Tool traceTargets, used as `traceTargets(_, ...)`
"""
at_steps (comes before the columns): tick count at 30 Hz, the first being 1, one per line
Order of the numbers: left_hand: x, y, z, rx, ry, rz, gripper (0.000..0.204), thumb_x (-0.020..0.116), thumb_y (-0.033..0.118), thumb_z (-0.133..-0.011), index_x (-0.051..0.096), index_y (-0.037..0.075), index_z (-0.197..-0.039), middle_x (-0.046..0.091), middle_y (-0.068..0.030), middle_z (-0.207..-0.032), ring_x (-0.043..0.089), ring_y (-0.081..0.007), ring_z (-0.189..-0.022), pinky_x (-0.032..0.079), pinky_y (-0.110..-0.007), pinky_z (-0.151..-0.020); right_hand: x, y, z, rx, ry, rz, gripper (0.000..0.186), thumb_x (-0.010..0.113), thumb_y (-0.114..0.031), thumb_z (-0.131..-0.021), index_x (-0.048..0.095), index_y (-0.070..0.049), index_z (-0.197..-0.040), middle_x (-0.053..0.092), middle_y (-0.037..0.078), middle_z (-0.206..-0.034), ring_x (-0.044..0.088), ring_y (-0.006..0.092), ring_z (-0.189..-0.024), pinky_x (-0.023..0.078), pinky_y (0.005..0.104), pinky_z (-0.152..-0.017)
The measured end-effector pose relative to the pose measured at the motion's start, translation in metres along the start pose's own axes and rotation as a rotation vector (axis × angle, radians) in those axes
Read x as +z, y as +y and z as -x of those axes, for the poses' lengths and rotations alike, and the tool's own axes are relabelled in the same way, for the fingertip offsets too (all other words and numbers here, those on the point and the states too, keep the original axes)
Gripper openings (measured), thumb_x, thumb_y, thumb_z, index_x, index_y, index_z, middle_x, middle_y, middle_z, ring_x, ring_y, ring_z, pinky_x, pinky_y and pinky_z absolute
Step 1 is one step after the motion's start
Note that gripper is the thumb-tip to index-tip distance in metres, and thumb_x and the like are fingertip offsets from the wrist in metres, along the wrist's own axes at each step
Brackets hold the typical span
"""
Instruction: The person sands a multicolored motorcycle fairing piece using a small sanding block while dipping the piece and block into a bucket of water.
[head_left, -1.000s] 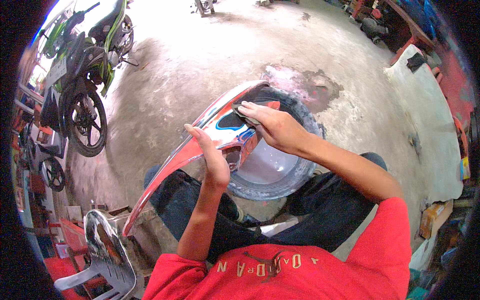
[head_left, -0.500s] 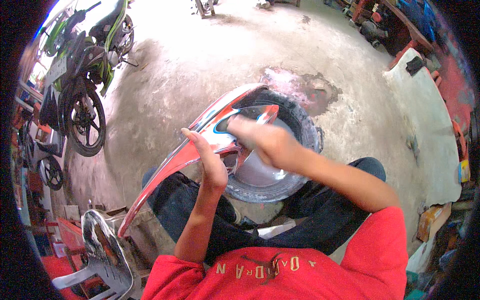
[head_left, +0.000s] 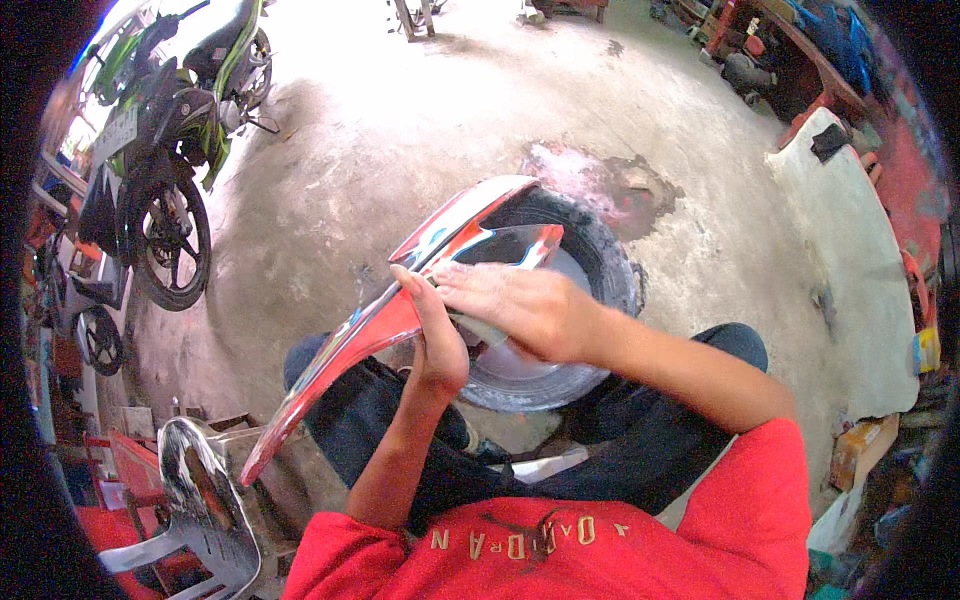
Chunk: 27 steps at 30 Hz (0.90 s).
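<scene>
Red and white, patchy and streaked, that's the long curved panel (head_left: 375, 325), and it lies slantwise over the black tub (head_left: 622, 290), its narrow red tail running down past the person's left knee (head_left: 305, 360). Look at the broad end: a white strip edged with dark lines, then a black wedge with an orange-red tip and touches of blue along its border.

Left hand (head_left: 440, 348) now, at the middle of the panel: thumb up over the near edge, panel pinched between thumb and palm side, the other fingers mostly lost behind it. Right hand (head_left: 535, 308) comes flat across, fingers pressed together, tips right beside that thumb; whether they pinch anything against the surface, I can't tell, they're too blurred. The hand also covers the panel's middle and part of the cloudy liquid (head_left: 510, 368) in the tub.

And there's the change! A second ago those right fingers were up at the broad end with a grey-green scrap under them; now they've come down to the left thumb. The blue-rimmed dark patch that showed half a second ago is covered, and the whole panel sits a little lower.
</scene>
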<state>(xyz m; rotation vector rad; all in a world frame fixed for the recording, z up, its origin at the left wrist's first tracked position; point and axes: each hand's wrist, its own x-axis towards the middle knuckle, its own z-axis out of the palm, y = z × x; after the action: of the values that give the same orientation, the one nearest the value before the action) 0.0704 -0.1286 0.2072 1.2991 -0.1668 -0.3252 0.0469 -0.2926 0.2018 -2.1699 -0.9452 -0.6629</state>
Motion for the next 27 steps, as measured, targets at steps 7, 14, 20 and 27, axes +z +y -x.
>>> traceTargets(7,-0.003,0.001,0.000,0.022,-0.060,-0.130,0.086,0.019,0.068,-0.102,-0.021,0.015,-0.158,-0.012,-0.0132,-0.167,-0.002,-0.0276,-0.155,0.005,-0.046,-0.124,-0.005,-0.012,-0.008,0.009,-0.011,0.035,0.060,0.058,0.004,-0.075,0.054,0.004,-0.136,0.059,0.022,-0.137,0.059,0.0354,-0.126,0.047,0.0425,-0.107)
traceTargets(14,-0.033,-0.046,-0.016,-0.051,0.019,-0.117,0.092,0.015,0.072,-0.100,0.000,0.004,-0.160,0.013,-0.0137,-0.166,0.020,-0.0259,-0.151,0.019,-0.042,-0.123,0.002,0.013,-0.008,0.112,0.050,0.061,0.043,0.056,0.000,-0.089,0.058,0.002,-0.132,0.063,0.024,-0.130,0.063,0.0369,-0.119,0.050,0.0430,-0.104)
traceTargets(20,-0.010,-0.018,-0.001,0.009,-0.057,-0.263,0.069,0.020,0.051,-0.108,0.037,-0.004,-0.145,0.048,-0.0159,-0.143,0.044,-0.0241,-0.132,0.033,-0.037,-0.112,-0.006,0.039,0.002,0.367,0.004,0.062,0.049,0.060,-0.002,-0.085,0.057,0.002,-0.134,0.063,0.022,-0.131,0.064,0.0371,-0.119,0.051,0.0421,-0.102)
traceTargets(27,-0.016,-0.025,0.003,0.099,-0.052,-0.272,0.070,0.017,0.055,-0.107,0.036,-0.004,-0.139,0.045,-0.0163,-0.137,0.042,-0.0230,-0.127,0.033,-0.037,-0.109,-0.011,0.020,-0.003,-0.083,0.031,0.055,0.049,0.063,-0.002,-0.083,0.058,0.002,-0.132,0.066,0.022,-0.126,0.066,0.0364,-0.114,0.053,0.0421,-0.099)
